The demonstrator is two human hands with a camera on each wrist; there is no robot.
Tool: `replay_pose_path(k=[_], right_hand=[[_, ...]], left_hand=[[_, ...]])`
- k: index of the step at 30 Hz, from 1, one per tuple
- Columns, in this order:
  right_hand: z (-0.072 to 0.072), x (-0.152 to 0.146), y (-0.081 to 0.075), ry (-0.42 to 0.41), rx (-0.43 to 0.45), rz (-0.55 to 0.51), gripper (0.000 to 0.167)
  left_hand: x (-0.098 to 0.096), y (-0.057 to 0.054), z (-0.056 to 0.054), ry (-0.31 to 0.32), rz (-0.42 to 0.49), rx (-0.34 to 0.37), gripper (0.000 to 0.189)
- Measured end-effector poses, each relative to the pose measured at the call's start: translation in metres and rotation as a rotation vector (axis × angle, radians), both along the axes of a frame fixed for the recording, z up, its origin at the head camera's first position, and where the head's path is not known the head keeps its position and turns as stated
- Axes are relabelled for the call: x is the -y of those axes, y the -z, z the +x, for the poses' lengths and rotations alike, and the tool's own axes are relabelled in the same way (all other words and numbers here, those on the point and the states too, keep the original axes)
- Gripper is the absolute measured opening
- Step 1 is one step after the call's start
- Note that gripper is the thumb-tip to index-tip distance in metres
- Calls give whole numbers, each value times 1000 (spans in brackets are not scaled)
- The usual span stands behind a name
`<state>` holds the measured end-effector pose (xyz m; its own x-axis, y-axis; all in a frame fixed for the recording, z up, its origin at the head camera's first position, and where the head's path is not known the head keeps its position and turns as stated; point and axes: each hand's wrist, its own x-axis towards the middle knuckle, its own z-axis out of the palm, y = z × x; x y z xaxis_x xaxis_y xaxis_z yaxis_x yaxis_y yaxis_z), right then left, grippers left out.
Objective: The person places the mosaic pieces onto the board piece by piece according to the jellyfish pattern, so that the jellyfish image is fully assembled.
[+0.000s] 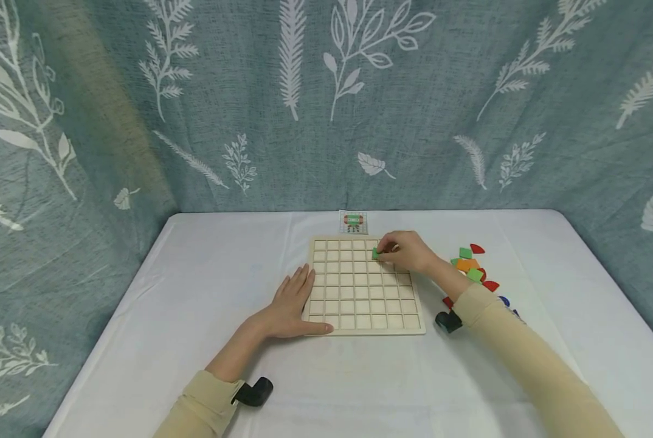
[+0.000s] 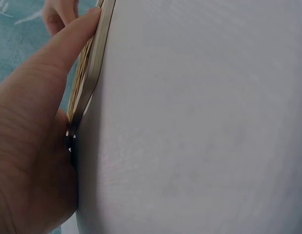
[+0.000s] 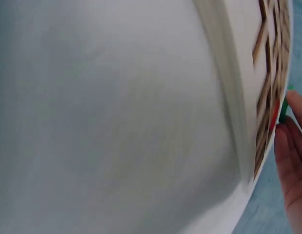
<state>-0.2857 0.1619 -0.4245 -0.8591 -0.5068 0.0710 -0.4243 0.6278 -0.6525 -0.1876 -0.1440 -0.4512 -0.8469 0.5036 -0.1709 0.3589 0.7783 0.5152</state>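
A square wooden grid board lies on the white table. My left hand rests at its left side with fingers spread straight along the edge, and the thumb lies over the near rim. Above the board's upper right part, my right hand pinches a small green square tile between thumb and fingers. The right wrist view catches that green tile edge-on, with a bit of red beside it at the board. In the left wrist view the thumb touches the board's rim.
Behind the board lies a small picture card with a coloured figure on a grid. Right of the board are scattered loose pieces: green squares, orange ones, red quarter-rounds and blue ones, partly hidden by the right forearm. A patterned curtain hangs behind.
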Motion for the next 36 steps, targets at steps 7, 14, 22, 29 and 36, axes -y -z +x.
replay_pose_path(k=[7, 14, 22, 29, 36], right_hand=[[-2, 15, 1, -55, -69, 48, 7], [1, -2, -3, -59, -45, 38, 19], [8, -73, -11, 188, -78, 111, 23], [18, -132, -17, 339, 94, 258, 25], [17, -140, -8, 361, 123, 221, 29]], left_hand=[[0, 0, 0, -3, -5, 2, 122], [0, 0, -1, -5, -14, 0, 121], [-2, 1, -2, 5, 4, -7, 120], [-1, 1, -2, 1, 4, 0, 119], [-1, 1, 0, -4, 6, 3, 120]])
